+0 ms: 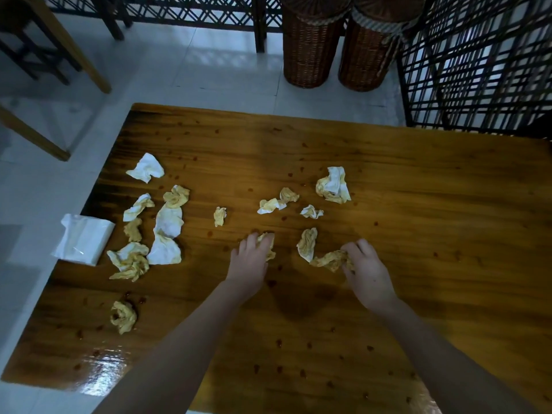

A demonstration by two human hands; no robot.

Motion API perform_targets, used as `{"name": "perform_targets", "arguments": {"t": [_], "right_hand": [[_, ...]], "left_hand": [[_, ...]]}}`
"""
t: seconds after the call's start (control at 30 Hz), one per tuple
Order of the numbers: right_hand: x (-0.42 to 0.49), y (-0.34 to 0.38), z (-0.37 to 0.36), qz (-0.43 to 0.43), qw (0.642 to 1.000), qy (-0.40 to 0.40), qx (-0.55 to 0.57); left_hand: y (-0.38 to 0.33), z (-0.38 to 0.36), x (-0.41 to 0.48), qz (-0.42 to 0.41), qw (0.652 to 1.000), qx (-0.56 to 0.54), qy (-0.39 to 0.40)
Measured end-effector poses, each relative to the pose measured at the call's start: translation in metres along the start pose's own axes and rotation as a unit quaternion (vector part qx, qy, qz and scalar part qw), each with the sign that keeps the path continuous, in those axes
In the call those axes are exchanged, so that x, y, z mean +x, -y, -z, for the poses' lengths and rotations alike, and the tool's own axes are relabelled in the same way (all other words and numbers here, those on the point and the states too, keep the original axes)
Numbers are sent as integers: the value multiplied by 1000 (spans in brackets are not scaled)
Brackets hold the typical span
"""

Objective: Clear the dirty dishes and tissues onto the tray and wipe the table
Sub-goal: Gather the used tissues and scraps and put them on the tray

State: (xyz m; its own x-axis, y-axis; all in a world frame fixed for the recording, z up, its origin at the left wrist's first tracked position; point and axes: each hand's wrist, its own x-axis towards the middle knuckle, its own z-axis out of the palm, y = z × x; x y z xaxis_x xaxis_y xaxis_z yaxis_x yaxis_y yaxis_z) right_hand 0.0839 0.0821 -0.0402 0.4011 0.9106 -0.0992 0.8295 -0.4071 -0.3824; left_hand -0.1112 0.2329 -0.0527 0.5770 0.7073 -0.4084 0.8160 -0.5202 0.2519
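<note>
Both my hands are out over the table (433,189), near the middle of it. My left hand (251,259) lies on top of a small tissue (270,243). The fingers are spread over it, and I cannot tell if they hold it or just press it down. My right hand (367,268) has its fingers curled round one end of a long tissue (327,259), which is scrunched up and stained yellow. The other end lies on the table. Just beside it, between my two hands, is a folded tissue (307,243).

A big tissue (333,186) sits further toward the far edge, with a few little ones near it. A bunch of dirty tissues (167,222) lies by the left edge. One balled tissue (123,316) sits alone closer to the near left corner. A white pack of tissues (83,239) hangs partly over the left edge. Little brown spots (279,343) are all over the shiny wood. Two brown baskets (310,55) stand on the floor past the far edge.
</note>
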Motion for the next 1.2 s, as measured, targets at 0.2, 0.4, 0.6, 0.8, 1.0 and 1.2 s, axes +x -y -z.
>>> {"name": "perform_targets", "arguments": {"t": [0.2, 0.4, 0.6, 0.8, 1.0, 1.2], "right_hand": [[-5, 3, 4, 1, 1000, 5, 9], [-5, 4, 12, -14, 1000, 20, 7], [-10, -9, 21, -40, 999, -1, 12], [-20, -27, 25, -51, 998, -31, 17], [-33, -41, 21, -35, 998, -47, 14], [-43, -40, 27, -62, 997, -38, 16]], "left_hand": [[-3, 3, 8, -13, 999, -24, -25], [-28, 10, 16, -91, 993, -29, -71], [-64, 0, 29, -142, 989, 11, -49], [-80, -13, 32, -171, 985, 29, -13], [-84, -18, 33, -170, 984, 44, 18], [-86, -13, 29, -175, 984, 36, 21]]}}
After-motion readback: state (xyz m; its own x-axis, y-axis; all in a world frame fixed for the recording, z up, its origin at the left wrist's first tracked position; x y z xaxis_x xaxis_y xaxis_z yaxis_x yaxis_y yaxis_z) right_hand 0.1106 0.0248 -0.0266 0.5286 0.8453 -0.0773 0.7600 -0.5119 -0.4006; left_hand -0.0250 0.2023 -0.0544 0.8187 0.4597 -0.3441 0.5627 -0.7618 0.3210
